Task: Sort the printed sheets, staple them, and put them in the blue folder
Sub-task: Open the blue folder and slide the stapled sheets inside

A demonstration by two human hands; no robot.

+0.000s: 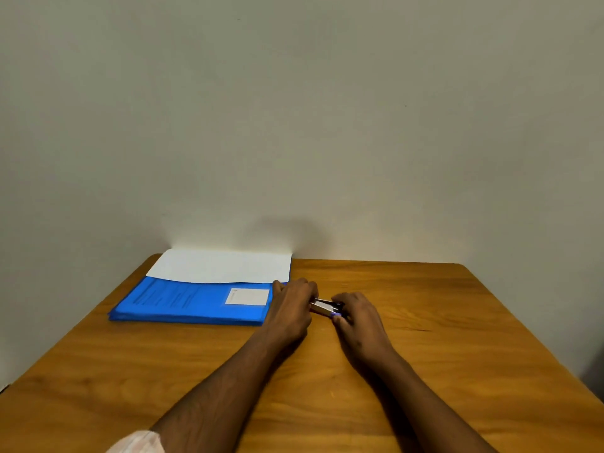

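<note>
A blue folder point(192, 300) with a white label lies on the wooden table point(425, 322) at the back left. White printed sheets point(225, 265) stick out from under its far edge, up to the wall. Just right of the folder a small metal stapler point(325, 306) lies between my hands. My left hand point(291, 310) grips its left end with curled fingers. My right hand point(358, 318) holds its right end with its fingertips. Most of the stapler is hidden by my fingers.
A plain wall point(327, 125) rises directly behind the table's far edge. The table's right edge point(529, 325) runs diagonally toward the bottom right. A light sleeve point(137, 443) shows at the bottom left.
</note>
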